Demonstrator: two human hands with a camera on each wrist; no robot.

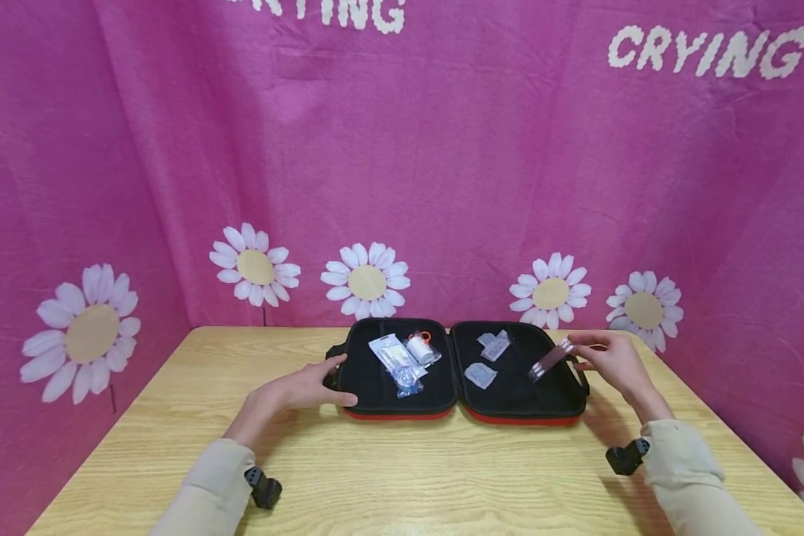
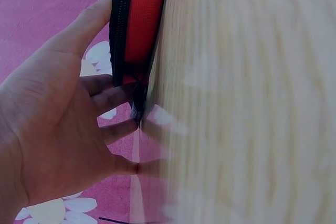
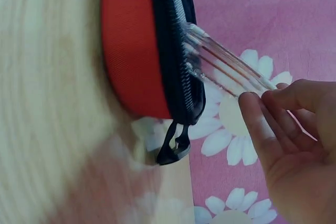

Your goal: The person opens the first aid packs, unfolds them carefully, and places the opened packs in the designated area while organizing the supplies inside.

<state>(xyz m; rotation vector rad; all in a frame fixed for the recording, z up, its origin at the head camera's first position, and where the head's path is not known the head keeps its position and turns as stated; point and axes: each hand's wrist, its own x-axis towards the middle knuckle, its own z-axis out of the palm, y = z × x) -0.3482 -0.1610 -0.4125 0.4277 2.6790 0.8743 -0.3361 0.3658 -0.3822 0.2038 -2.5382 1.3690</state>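
An opened red-and-black zip case point(image 1: 370, 397) lies flat on the wooden table, its two halves side by side. My left hand point(image 1: 300, 388) rests at its left edge, thumb on the rim and fingers spread loosely along the side. Between thumb and fingertips, my right hand point(image 1: 611, 360) pinches one end of a clear packet of cotton swabs point(image 3: 223, 64). The packet slants down over the right half of the case, its swabs having brown sticks and white tips. In the right wrist view its lower end overlaps the zipped rim point(image 3: 176, 51).
In the left half lie a white packet point(image 1: 391, 353), a bagged white roll point(image 1: 420, 348) with an orange piece, and a blue-and-clear packet point(image 1: 408, 378). The right half holds small clear packets point(image 1: 480, 375). A pink daisy-print cloth point(image 1: 442, 186) hangs behind the table point(image 1: 402, 476).
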